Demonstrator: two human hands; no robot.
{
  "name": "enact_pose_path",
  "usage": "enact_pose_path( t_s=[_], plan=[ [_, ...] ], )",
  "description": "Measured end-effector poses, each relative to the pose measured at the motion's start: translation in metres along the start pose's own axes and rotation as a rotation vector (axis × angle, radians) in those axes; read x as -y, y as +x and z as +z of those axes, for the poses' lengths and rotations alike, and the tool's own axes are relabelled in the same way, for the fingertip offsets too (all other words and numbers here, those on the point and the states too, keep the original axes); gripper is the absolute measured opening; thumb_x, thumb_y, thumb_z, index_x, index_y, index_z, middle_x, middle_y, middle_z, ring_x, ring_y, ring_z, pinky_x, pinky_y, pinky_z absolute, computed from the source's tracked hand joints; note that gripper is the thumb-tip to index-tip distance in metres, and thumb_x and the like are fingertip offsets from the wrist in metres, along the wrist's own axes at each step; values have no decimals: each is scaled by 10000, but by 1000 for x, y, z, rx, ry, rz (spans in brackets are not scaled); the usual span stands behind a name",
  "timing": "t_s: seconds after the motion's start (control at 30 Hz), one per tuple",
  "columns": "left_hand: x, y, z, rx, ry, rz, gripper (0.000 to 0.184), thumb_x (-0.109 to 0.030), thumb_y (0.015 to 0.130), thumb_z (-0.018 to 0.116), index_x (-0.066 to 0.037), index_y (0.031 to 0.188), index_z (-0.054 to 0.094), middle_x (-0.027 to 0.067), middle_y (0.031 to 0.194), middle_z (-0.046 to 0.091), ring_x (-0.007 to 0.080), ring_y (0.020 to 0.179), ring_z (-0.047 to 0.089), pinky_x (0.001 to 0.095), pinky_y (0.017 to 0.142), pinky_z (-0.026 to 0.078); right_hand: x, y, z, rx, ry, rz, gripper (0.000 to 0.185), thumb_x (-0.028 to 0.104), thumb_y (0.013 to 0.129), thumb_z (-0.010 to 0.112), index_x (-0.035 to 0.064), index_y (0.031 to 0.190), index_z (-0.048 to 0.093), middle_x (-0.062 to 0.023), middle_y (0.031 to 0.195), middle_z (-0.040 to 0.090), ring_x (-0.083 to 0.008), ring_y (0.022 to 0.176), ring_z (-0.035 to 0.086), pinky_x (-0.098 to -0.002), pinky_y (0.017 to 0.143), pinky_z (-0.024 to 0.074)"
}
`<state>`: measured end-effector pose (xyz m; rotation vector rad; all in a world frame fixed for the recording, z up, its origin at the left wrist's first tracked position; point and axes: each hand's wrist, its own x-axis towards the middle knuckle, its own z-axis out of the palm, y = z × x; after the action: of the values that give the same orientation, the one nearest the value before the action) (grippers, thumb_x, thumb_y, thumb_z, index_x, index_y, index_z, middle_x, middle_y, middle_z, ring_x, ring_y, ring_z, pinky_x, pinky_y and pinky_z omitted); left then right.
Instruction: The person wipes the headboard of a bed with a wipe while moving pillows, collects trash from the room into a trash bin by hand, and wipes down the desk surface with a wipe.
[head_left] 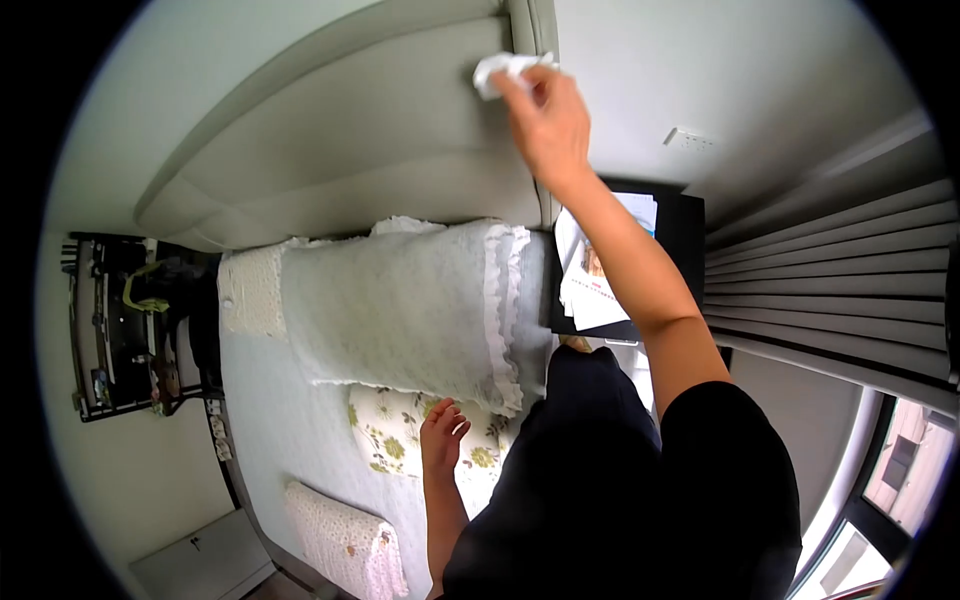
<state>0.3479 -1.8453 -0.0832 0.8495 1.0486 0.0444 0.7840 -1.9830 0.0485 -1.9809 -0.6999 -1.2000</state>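
Observation:
Up at the headboard [400, 110], my right hand [548, 120] pinches a crumpled white tissue [497, 72] near the padded panel's right end. Whether the tissue presses on the surface I cannot tell. My left hand [444, 436] hangs lower down with loosely bent, parted fingers and nothing in them. Beneath it is a cream pillow with green flowers [385, 425]. A long pale grey-green pillow with white ruffles [400, 305] lies between that one and the headboard.
A black nightstand [682, 235] holding papers [600, 300] stands right of the bed, under my right arm. Grey curtains [840, 270] hang beyond it. A folded pinkish blanket or pillow [345, 540] lies on the bed. A cluttered black rack [125, 330] stands at the left.

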Motion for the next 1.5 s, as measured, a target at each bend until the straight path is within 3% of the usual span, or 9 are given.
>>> enact_pose_path(
  t_s=[0.3, 0.53, 0.93, 1.1, 1.23, 1.33, 1.37, 1.43, 1.5],
  plan=[
    [-33, 31, 20, 109, -51, 27, 248, -57, 852, 562, -48, 1098, 530, 49, 886, 598, 153, 764, 586, 326, 712, 509, -21, -88, 24, 218, 11, 271, 367, 16, 687, 630, 192, 1008, 628, -94, 890, 487, -264, 768, 531, -336, 615, 472],
    [-39, 37, 12, 64, -14, -14, 248, -42, 840, 567, -45, 1086, 534, 51, 866, 597, 162, 753, 584, 329, 703, 512, -15, 55, -2, -111, 154, 141, 347, 16, 747, 613, 154, 1066, 604, -124, 942, 496, -272, 734, 519, -337, 621, 467],
    [-52, 64, 48, 133, 94, -13, 227, -71, 839, 590, -49, 1060, 544, 45, 864, 594, 152, 766, 583, 307, 696, 506, -35, 69, -4, 44, 231, 105, 260, 50, 774, 568, 116, 1021, 617, -146, 1008, 485, -275, 816, 501, -343, 694, 451],
    [-54, 77, 61, 186, 154, -14, 222, -75, 844, 585, -51, 1061, 544, 40, 863, 590, 138, 760, 577, 297, 694, 503, -66, 97, 22, 101, 394, 303, 307, 226, 887, 436, 115, 1119, 602, -151, 1064, 483, -272, 967, 462, -351, 861, 395],
    [-63, 75, 77, 167, 198, -20, 226, -73, 847, 581, -49, 1068, 540, 41, 872, 593, 131, 764, 579, 295, 694, 504, -84, 76, 30, 9, 654, 454, 323, 195, 908, 432, 60, 1175, 551, -149, 1131, 486, -258, 1043, 461, -311, 925, 357],
    [-62, 78, 78, 142, 214, -36, 233, -70, 848, 576, -47, 1076, 536, 45, 882, 596, 131, 764, 580, 296, 694, 506, -110, -25, 73, -35, 587, 569, 336, 178, 921, 428, -8, 1189, 511, -178, 1145, 513, -283, 1076, 456, -320, 947, 348],
    [-63, 79, 78, 131, 222, -41, 234, -69, 849, 575, -46, 1078, 536, 46, 883, 597, 131, 762, 581, 297, 694, 506, -113, -68, 83, 34, 605, 743, 406, 277, 938, 419, -12, 1212, 495, -160, 1227, 491, -258, 1161, 433, -328, 1005, 301],
    [-63, 79, 75, 103, 240, -53, 235, -66, 850, 573, -45, 1080, 535, 49, 886, 599, 133, 757, 582, 299, 692, 507, -133, -136, 94, 310, 870, 1027, 385, 219, 930, 414, -1, 1237, 490, -126, 1256, 503, -202, 1169, 445, -291, 1013, 296],
    [-67, 76, 75, 97, 249, -52, 236, -66, 850, 574, -44, 1082, 534, 49, 886, 599, 135, 758, 585, 300, 691, 510, -122, -144, 89, 224, 884, 1153, 386, 194, 928, 409, 4, 1257, 474, -113, 1290, 482, -184, 1193, 427, -283, 1018, 288]
  ],
)
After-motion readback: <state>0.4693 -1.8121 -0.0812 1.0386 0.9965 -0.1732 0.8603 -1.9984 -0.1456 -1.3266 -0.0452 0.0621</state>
